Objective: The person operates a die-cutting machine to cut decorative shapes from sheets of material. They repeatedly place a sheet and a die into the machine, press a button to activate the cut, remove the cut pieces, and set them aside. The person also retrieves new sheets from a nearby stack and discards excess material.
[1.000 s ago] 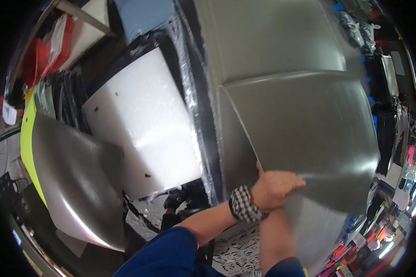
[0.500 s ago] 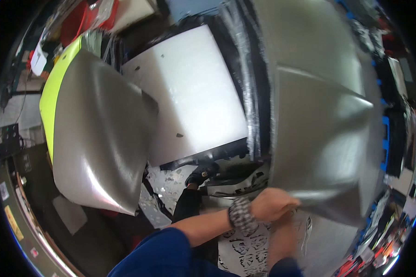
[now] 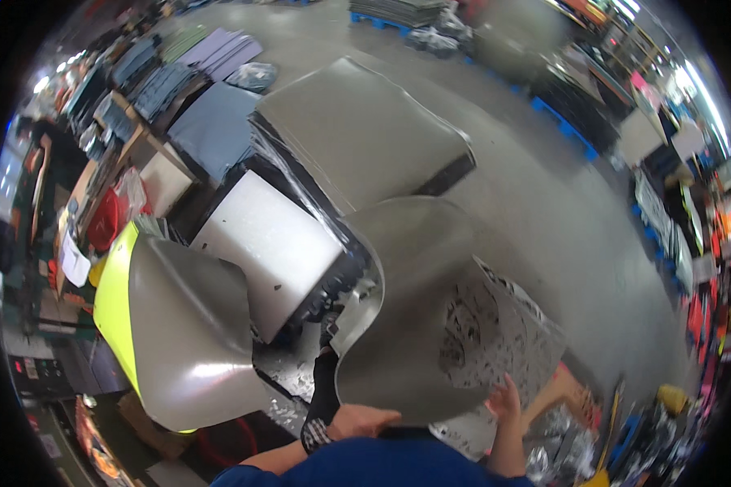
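A large grey, flexible sheet curves up in front of my body. At its near edge my left hand, with a checked band on the wrist, is closed on it. My right hand is by the sheet's lower right side, fingers raised and apart; whether it touches the sheet I cannot tell. Dark cut-out or printed shapes cover a patch on the sheet's right part. To my left, another grey sheet with a yellow-green edge stands bent.
A white board with small dark scraps lies beyond the left sheet. Behind it is a stack of grey sheets, beside blue sheets. Small scraps lie below. A cardboard box and plastic bags stand at the right.
The view has tilted up and shows more floor. The large grey sheet has come off to the near middle and curled. My hands were close together on its corner and are now apart.
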Action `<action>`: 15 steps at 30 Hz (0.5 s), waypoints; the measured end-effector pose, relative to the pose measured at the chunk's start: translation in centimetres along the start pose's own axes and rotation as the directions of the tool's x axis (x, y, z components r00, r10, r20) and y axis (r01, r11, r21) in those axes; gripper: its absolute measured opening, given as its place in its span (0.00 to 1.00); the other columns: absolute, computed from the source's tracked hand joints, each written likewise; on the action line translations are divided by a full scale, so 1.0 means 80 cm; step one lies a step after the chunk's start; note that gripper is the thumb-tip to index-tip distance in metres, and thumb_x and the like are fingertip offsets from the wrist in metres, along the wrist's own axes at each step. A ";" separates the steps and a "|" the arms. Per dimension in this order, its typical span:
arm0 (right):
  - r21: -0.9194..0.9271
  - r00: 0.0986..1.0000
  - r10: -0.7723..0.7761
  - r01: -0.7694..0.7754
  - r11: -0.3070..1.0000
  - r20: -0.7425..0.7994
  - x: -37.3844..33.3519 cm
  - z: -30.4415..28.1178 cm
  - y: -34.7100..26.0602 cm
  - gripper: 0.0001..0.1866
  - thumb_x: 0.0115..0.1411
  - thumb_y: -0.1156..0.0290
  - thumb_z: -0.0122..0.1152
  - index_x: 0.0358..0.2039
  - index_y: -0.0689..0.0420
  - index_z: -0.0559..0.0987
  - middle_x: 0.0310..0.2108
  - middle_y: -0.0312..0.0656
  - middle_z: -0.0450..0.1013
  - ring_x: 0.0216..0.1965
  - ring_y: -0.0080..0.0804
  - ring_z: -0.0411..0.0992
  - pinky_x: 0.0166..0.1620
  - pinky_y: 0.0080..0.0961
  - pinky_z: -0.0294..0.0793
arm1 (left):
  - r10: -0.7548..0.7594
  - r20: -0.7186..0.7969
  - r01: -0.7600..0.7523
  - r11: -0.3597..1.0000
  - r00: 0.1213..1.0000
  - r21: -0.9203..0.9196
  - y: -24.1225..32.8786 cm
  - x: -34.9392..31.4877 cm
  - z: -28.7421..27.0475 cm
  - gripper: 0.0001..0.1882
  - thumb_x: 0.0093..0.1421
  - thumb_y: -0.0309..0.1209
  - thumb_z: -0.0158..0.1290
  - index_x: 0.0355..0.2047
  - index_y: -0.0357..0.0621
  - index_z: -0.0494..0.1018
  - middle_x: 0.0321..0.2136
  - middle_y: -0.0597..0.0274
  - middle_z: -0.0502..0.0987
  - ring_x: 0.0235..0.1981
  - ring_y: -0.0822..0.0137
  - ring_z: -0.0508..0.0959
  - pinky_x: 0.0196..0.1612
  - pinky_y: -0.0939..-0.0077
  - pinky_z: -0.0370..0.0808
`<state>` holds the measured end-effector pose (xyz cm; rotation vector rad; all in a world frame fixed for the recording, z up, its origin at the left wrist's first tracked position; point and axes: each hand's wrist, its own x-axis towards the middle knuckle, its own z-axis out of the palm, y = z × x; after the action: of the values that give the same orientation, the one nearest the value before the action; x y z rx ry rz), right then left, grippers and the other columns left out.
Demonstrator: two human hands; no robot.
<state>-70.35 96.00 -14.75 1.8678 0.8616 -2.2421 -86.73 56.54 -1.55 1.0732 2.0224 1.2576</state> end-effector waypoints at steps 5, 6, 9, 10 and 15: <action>0.116 0.991 -0.129 0.124 0.985 0.039 -0.023 -0.018 0.044 0.24 0.63 0.56 0.57 0.51 0.61 0.68 0.45 0.55 0.70 0.35 0.46 0.77 0.34 0.37 0.82 | -0.145 -0.317 0.149 0.989 0.937 -0.012 0.084 -0.032 0.029 0.10 0.60 0.33 0.56 0.40 0.47 0.79 0.32 0.52 0.81 0.32 0.53 0.81 0.32 0.69 0.76; 0.163 0.968 -0.238 0.223 0.961 0.079 -0.028 -0.017 0.050 0.22 0.64 0.58 0.57 0.50 0.61 0.69 0.40 0.51 0.72 0.33 0.41 0.77 0.33 0.34 0.81 | -0.297 -0.309 0.311 0.950 0.904 -0.003 0.096 -0.037 0.026 0.08 0.59 0.31 0.57 0.38 0.44 0.79 0.29 0.51 0.79 0.29 0.57 0.80 0.31 0.69 0.75; 0.153 0.882 -0.469 0.459 0.875 0.037 -0.045 -0.009 0.058 0.16 0.64 0.63 0.56 0.48 0.60 0.72 0.32 0.41 0.73 0.32 0.32 0.75 0.33 0.29 0.79 | -0.553 -0.427 0.538 0.826 0.715 -0.169 0.125 -0.060 0.016 0.08 0.60 0.30 0.58 0.29 0.36 0.78 0.17 0.60 0.76 0.19 0.73 0.71 0.26 0.72 0.70; 0.134 0.838 -0.545 0.536 0.833 0.036 -0.051 -0.002 0.060 0.15 0.64 0.65 0.56 0.47 0.60 0.73 0.30 0.38 0.73 0.33 0.30 0.75 0.34 0.28 0.78 | -0.545 -0.432 0.443 0.838 0.719 -0.320 0.132 -0.068 0.017 0.10 0.62 0.31 0.57 0.30 0.35 0.78 0.17 0.65 0.74 0.20 0.76 0.68 0.25 0.75 0.68; -0.294 0.483 -0.712 0.876 0.383 0.510 -0.107 0.067 0.096 0.14 0.60 0.72 0.59 0.47 0.61 0.75 0.33 0.40 0.76 0.32 0.28 0.76 0.37 0.25 0.77 | -0.591 -0.604 -0.169 0.626 0.534 -0.762 0.147 -0.103 0.045 0.08 0.64 0.29 0.54 0.36 0.38 0.80 0.28 0.73 0.77 0.29 0.81 0.69 0.35 0.83 0.66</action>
<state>-69.72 84.67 -9.06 0.8072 2.4325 -2.1706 -75.36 54.42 7.71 -0.3510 1.6796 2.4315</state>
